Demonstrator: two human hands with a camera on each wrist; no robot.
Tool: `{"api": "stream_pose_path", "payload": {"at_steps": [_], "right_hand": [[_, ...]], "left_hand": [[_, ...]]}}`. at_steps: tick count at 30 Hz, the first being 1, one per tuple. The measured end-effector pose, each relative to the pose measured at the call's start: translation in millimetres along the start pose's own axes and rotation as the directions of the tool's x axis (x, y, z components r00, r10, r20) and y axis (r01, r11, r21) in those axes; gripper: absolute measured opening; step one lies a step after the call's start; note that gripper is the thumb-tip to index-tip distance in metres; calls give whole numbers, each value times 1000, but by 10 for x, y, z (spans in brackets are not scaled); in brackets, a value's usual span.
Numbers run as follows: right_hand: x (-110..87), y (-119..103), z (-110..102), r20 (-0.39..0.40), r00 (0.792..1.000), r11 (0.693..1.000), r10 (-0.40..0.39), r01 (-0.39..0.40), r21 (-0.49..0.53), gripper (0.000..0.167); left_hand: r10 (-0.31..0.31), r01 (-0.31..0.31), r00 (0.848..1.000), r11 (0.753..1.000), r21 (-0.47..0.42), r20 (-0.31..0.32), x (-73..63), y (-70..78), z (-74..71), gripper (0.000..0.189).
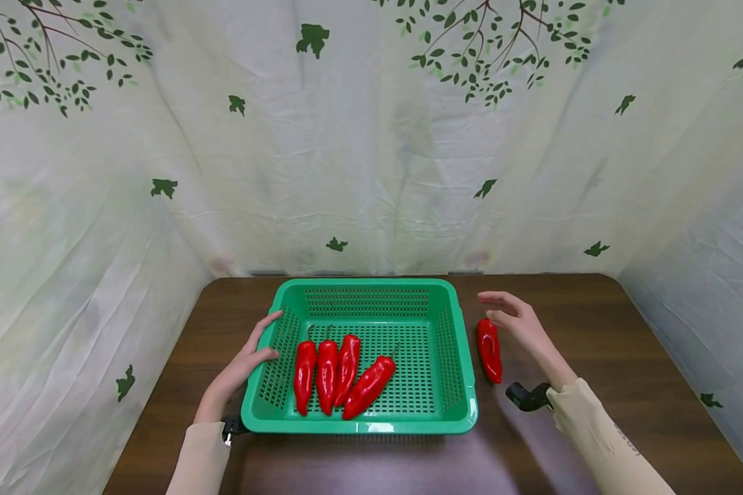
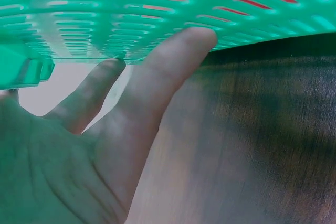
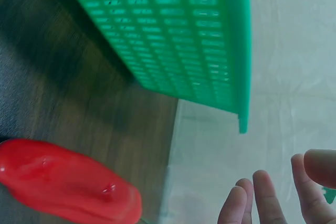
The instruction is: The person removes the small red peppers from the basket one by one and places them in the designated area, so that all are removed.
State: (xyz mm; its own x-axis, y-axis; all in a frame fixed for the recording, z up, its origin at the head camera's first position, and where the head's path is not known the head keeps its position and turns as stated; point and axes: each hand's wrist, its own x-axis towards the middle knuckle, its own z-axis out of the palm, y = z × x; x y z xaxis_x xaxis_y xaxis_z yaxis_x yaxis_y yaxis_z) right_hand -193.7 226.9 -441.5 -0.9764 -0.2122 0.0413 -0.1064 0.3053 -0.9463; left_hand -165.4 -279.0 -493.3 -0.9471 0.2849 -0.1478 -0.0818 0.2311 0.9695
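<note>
Red pepper [image 1: 489,352], toward worktop's [image 1: 600,330] right edge, lies near right hand [image 1: 523,324], fingers apart; head view alone shows four peppers [image 1: 345,375] whole in basket [image 1: 421,427].

Glossy peppers [image 1: 368,387], smooth plastic basket [image 1: 359,427]

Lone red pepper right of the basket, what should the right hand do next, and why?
Probably lower the right hand and grip the lone red pepper: it lies on the table beside the green basket, which holds four similar peppers, and the right wrist view shows the fingers apart from it.
</note>
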Motion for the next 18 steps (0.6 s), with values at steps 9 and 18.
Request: {"api": "stream_pose_path", "payload": {"at_steps": [9,18], "right_hand": [[6,-104,53,14,1000,1000,-2,2,3,38],[-2,-205,124,40,999,999,-30,29,31,37]], "left_hand": [[2,-2,1000,1000,3,-4,-3,5,1,69],[-4,4,1000,1000,4,-9,-7,6,11,70]]}}
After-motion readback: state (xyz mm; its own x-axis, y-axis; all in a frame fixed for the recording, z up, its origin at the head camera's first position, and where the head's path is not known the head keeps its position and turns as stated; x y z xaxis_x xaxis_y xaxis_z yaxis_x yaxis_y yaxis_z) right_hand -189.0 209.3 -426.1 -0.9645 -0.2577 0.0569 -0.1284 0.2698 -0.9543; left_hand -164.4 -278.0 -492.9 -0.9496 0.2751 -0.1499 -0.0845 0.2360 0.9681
